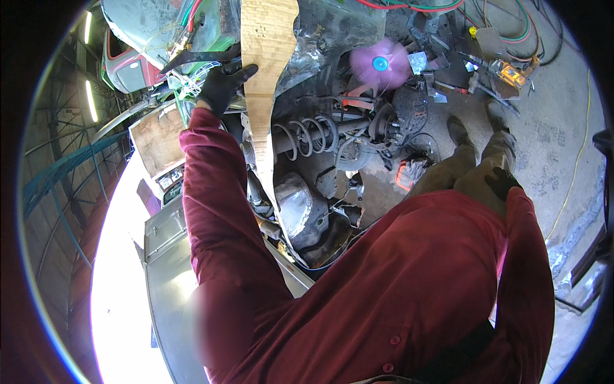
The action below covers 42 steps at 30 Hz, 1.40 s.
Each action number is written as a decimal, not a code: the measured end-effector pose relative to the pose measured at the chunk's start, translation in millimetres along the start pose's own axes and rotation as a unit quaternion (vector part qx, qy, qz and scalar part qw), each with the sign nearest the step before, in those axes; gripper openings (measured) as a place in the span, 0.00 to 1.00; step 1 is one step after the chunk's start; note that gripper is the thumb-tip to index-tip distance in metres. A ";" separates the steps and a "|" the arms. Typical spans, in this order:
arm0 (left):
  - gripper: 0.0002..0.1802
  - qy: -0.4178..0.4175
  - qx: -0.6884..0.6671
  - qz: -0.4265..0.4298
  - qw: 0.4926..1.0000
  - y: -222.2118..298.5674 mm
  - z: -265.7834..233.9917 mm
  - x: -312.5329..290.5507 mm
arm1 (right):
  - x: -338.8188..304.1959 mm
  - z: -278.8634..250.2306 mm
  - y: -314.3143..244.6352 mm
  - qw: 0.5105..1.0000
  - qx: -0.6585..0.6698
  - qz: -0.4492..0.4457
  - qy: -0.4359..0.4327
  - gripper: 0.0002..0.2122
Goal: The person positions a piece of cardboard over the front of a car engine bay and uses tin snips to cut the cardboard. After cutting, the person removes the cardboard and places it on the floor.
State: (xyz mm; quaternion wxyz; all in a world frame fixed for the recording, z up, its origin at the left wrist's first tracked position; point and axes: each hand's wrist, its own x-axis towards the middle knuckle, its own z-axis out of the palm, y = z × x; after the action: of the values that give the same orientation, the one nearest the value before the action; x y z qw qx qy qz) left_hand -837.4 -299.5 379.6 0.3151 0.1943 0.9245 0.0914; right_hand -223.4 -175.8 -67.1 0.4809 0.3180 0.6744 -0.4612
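My left hand [224, 88], in a dark glove, grips the left edge of a long brown cardboard sheet [261, 70]. Its thumb lies across the sheet's face; the other fingers are partly hidden. The sheet has a wavy right edge and narrows toward its lower end, alongside the open wheel area of a vehicle. A dark curved part [198, 59] sits just beyond this hand, with tangled pale wires [192, 82] beside it. Down at my right thigh, my right hand [502, 184], also dark-gloved, is empty with its fingers apart.
A coil spring [308, 136] and brake parts [382, 125] are exposed right of the sheet. A purple fan [381, 63] spins nearby. On the floor are a hammer [471, 86], a yellow power tool [511, 75], an orange-black tool [409, 173] and hoses [521, 32].
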 end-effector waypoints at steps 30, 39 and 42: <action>0.16 0.026 -0.003 0.038 0.999 -12.3 8.1 3.7 | 0.6 -0.2 -1.7 1.000 -0.018 -0.012 0.003 0.42; 0.18 0.057 0.005 0.048 0.997 -19.6 9.3 7.0 | 9.8 1.0 5.0 1.000 -0.013 -0.025 -0.005 0.42; 0.20 0.064 0.020 0.035 0.997 -18.1 9.4 6.7 | 12.5 3.2 5.3 1.000 -0.012 -0.015 0.004 0.42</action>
State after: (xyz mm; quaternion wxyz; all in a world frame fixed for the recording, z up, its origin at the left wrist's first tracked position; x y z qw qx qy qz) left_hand -841.9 -312.7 363.3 0.2482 0.2266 0.9370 0.0957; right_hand -221.8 -176.9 -81.0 0.4749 0.3044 0.6865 -0.4588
